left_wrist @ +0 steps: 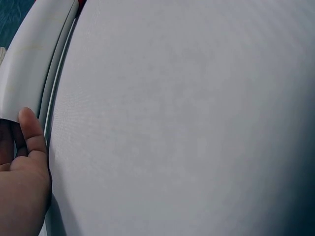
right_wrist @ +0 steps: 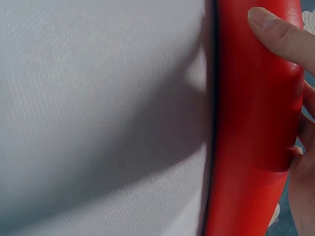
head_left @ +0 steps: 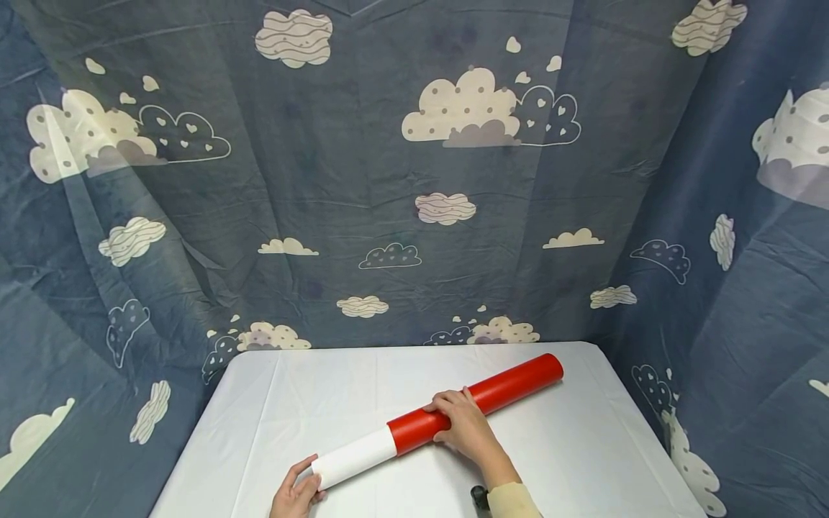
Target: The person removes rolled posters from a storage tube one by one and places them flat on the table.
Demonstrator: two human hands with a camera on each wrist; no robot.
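Observation:
A long red tube lies slanted across the white table, its far end toward the back right. From its near left end extends a narrower, smooth white tube. My left hand pinches the outer end of the white tube. In the left wrist view the thumb lies on the rim of the white tube, and the fingers are partly hidden behind it. Around the middle of the red one, my right hand grips from above. The right wrist view shows its thumb across the red surface.
A white cloth covers the table, whose back edge meets a blue-grey curtain with cloud prints. Curtains also hang at both sides. A small black object shows beside the right wrist, near a pale yellow sleeve.

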